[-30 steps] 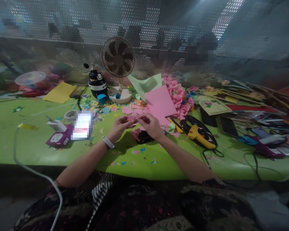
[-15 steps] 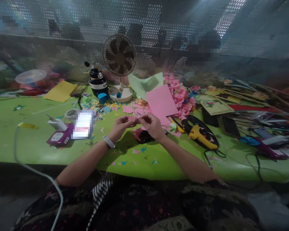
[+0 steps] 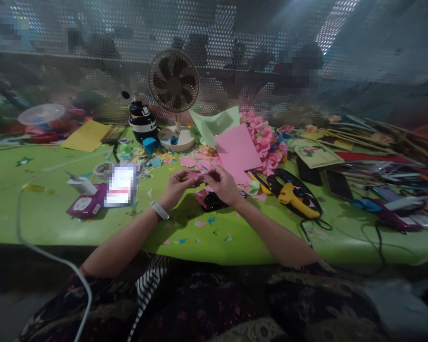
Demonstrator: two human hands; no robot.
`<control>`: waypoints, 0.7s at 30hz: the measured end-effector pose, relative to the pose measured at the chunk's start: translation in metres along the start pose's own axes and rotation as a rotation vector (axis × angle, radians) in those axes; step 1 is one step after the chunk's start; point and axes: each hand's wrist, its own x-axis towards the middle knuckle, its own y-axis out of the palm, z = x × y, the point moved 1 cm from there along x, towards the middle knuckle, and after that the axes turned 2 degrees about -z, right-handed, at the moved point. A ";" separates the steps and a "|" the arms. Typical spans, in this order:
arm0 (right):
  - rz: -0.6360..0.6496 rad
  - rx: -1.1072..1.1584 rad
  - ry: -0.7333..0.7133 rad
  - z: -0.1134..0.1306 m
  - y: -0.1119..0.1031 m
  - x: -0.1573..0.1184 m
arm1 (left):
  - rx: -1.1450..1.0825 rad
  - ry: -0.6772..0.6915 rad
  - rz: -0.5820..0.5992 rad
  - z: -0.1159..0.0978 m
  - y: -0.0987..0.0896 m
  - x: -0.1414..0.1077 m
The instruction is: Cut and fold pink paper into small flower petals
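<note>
Although the view has drifted a little over the last second, the things on the green bench (image 3: 103, 232) lie where they did around the pink paper sheet (image 3: 238, 149). Well to the sheet's left, the lit screen (image 3: 120, 186) is unmoved, its display blurred. On the same side but closer, the left hand (image 3: 178, 187) still pinches the small pink paper piece (image 3: 195, 175), which is above the bench, left of the sheet and nearer the person. The right hand (image 3: 221, 183), just in front of the sheet, stays narrowed in a pinch on the piece's right end; a thin sliver at its fingertips is too small to identify. Right of the sheet, the pink paper flowers (image 3: 271, 142) and yellow glue gun (image 3: 296, 202) remain untouched. With both pinches hardly altered, the fine handling of this piece seems unfinished.
</note>
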 end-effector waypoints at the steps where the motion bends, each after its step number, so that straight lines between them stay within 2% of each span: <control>1: -0.007 0.000 -0.008 0.000 -0.001 0.000 | -0.001 -0.002 0.003 -0.001 0.000 0.000; 6: -0.050 -0.044 -0.030 0.001 -0.007 0.003 | 0.031 -0.020 -0.005 -0.007 -0.002 -0.001; 9: -0.052 -0.034 -0.022 0.004 -0.009 0.003 | 0.028 0.023 -0.024 -0.009 -0.002 -0.001; 17: -0.006 0.094 0.090 -0.001 -0.005 0.003 | -0.011 0.105 -0.043 -0.007 0.002 -0.001; 21: 0.065 0.037 0.072 -0.002 -0.005 0.003 | -0.028 0.126 -0.043 -0.005 0.002 0.000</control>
